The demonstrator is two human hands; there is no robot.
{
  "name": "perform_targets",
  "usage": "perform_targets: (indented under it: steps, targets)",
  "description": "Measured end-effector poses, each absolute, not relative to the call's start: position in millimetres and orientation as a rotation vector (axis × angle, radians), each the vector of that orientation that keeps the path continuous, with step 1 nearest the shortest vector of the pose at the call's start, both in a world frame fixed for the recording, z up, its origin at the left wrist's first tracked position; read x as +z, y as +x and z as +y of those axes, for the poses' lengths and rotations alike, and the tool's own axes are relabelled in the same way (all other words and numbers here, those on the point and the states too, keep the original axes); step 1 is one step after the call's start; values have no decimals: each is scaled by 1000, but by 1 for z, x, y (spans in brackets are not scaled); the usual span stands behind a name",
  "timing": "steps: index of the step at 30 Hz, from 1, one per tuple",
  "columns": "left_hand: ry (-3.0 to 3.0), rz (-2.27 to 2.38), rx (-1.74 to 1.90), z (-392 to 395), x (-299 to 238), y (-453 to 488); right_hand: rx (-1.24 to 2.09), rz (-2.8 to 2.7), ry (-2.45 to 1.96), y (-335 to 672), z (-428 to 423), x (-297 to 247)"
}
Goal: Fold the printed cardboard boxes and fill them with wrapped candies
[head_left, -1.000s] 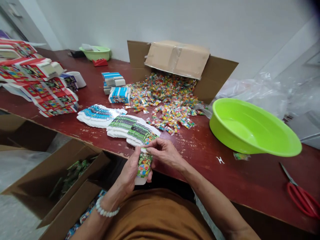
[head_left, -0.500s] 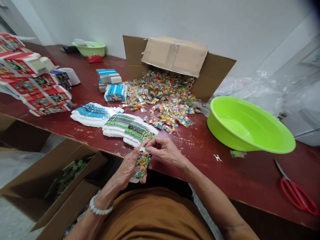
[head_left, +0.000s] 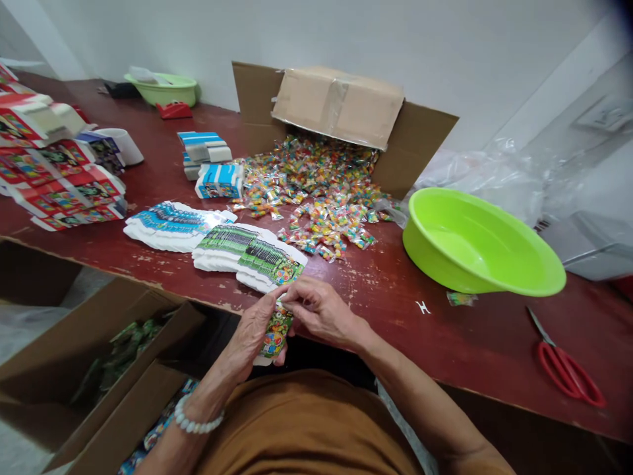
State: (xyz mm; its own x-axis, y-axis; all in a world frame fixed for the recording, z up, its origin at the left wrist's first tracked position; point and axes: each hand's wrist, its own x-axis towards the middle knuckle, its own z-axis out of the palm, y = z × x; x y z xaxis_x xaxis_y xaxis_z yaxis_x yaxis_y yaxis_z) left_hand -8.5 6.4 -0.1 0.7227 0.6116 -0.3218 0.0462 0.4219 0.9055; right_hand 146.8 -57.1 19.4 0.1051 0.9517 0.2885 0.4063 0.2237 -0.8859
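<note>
My left hand (head_left: 252, 333) and my right hand (head_left: 319, 310) both grip a small green printed carton (head_left: 274, 333) just over the near edge of the dark red table (head_left: 395, 330). The left hand holds its lower part; the right hand's fingers pinch its top end. Right behind the hands lie fanned stacks of flat green cartons (head_left: 252, 254) and flat blue cartons (head_left: 171, 224). A heap of small colourful wrapped candies (head_left: 321, 198) spills from a cardboard box (head_left: 341, 112) lying on its side.
A bright green basin (head_left: 479, 247) sits at right, red scissors (head_left: 564, 366) beyond it. Red printed boxes (head_left: 54, 171) pile up at left, blue boxes (head_left: 217, 178) mid-table. An open cardboard box (head_left: 99, 356) with green packs stands on the floor at left. Clear plastic sheeting (head_left: 499, 178) lies behind the basin.
The camera has swung right and down a little, so everything sits further left. My hands have stayed together on the green carton, with the right fingers working at its top end.
</note>
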Motion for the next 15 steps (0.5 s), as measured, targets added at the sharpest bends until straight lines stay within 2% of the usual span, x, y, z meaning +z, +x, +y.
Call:
perform_targets:
  steps: [6, 11, 15]
  targets:
    - [1008, 666, 378, 8, 1, -6, 1167, -936, -1307, 141, -54, 8]
    - [1074, 707, 406, 9, 5, -9, 753, -1263, -1373, 146, -57, 13]
    - [1104, 741, 482, 6, 4, -3, 616, -1505, -1370, 147, -60, 16]
